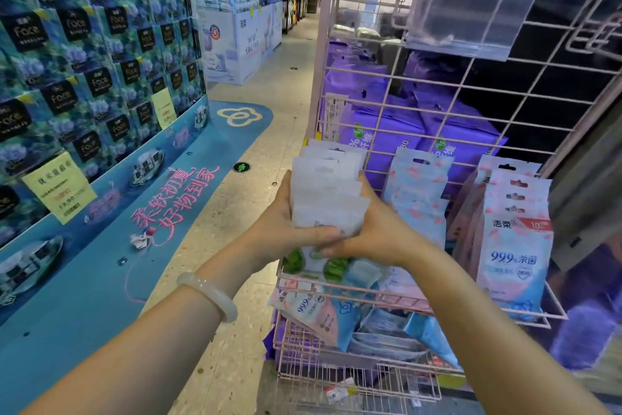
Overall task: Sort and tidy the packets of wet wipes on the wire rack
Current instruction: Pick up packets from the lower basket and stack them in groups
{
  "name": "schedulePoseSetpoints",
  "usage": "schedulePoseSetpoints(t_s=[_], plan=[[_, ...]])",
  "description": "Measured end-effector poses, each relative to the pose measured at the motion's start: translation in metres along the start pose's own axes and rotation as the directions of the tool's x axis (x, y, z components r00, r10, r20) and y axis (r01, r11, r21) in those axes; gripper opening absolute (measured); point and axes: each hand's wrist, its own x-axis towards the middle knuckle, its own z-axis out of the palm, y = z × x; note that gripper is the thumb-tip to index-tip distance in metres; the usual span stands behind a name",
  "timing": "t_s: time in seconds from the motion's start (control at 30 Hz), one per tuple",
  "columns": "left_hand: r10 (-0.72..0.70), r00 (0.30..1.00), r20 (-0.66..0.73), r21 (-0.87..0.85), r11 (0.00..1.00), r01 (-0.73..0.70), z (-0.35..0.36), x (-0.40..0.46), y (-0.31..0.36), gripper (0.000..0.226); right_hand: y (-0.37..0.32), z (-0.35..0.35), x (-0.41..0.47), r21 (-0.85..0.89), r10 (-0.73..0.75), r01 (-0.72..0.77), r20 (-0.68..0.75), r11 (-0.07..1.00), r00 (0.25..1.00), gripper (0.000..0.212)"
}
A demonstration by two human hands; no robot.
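Note:
I hold a stack of several white wet-wipe packets (328, 189) upright at the left end of the pink wire rack (397, 85). My left hand (286, 226) grips the stack from the left, thumb across its lower front. My right hand (367, 229) grips it from the right, fingers curled under. The packets' lower ends show green print (331, 266). Pink-and-blue wipe packets (516, 246) hang at the rack's right, and another bunch (417, 192) hangs in the middle.
Purple packs (380, 132) fill the space behind the mesh. The rack's lower basket (356, 377) holds loose pink-and-blue packets (319, 313). A clear plastic label holder (471, 7) hangs up top. A blue tissue display (84, 61) lines the aisle's left side.

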Motion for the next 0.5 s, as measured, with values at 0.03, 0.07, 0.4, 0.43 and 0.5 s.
schedulePoseSetpoints(t_s=[0.03,0.07,0.4,0.43,0.5], plan=[[-0.006,1.0,0.003,-0.024,1.0,0.006,0.002,0.002,0.001,0.066,0.001,0.003,0.002,-0.024,-0.036,0.036,0.017,0.999,0.999,0.104],[-0.025,1.0,-0.002,-0.051,0.998,0.025,0.004,0.003,0.004,0.049,0.002,0.005,0.003,-0.033,-0.062,0.063,0.026,0.997,0.998,0.093],[-0.016,0.994,-0.112,0.212,0.977,0.039,0.007,0.015,0.007,0.029,0.008,0.006,0.011,-0.157,0.028,-0.037,-0.059,0.987,0.998,0.106],[0.001,0.987,-0.162,0.274,0.961,0.043,0.006,0.014,0.005,0.042,0.004,0.006,0.01,-0.168,0.034,-0.047,-0.082,0.985,0.996,0.107],[0.022,0.977,-0.214,0.323,0.945,0.049,0.007,0.01,0.002,0.063,-0.001,0.006,0.004,-0.184,0.014,-0.033,-0.104,0.982,0.994,0.104]])
